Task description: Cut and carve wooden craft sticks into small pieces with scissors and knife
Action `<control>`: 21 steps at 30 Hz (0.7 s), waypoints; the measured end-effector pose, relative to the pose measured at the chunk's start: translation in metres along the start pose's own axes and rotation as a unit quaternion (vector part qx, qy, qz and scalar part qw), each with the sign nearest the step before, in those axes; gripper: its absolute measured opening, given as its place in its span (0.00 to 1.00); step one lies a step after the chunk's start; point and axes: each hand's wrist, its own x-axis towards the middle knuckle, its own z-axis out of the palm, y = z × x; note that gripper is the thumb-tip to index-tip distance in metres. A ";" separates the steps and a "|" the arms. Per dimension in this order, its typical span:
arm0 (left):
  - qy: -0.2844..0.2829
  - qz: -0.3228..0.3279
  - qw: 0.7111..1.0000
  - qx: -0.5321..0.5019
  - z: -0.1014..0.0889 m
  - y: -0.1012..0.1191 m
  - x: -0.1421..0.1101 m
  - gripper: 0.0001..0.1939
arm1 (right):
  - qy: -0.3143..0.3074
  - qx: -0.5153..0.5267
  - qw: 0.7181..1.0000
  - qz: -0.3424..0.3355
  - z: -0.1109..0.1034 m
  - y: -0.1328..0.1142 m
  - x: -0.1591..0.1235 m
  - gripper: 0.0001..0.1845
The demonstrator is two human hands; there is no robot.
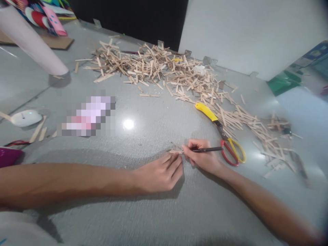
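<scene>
My left hand [161, 172] lies low over the grey surface, its fingers pinching a short piece of wooden stick [175, 151]. My right hand [201, 155] is closed around a slim dark pen [208, 149], held nearly level. The pen's tip meets the right end of the stick piece, close to my left fingertips; whether it touches the wood is too small to tell. Just right of my right hand lie scissors [232, 153] with one red and one yellow handle loop. A yellow-handled cutter [205, 111] lies against their blades.
A heap of wooden sticks [151, 66] spreads along the back and down the right side. At left are a white computer mouse [27, 118], a blurred-out pinkish flat object [89, 114], a purple item [10, 155] and a pale roll [33, 41]. A dark panel [130, 20] stands behind.
</scene>
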 end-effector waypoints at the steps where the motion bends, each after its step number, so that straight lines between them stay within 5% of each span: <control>1: -0.001 0.000 1.000 0.005 0.000 0.000 0.000 0.11 | -0.002 0.004 1.000 0.002 0.000 0.000 0.000 0.29; 21: 0.005 -0.001 1.000 -0.009 0.000 -0.001 0.000 0.12 | -0.019 0.017 1.000 -0.009 -0.001 -0.001 0.003 0.28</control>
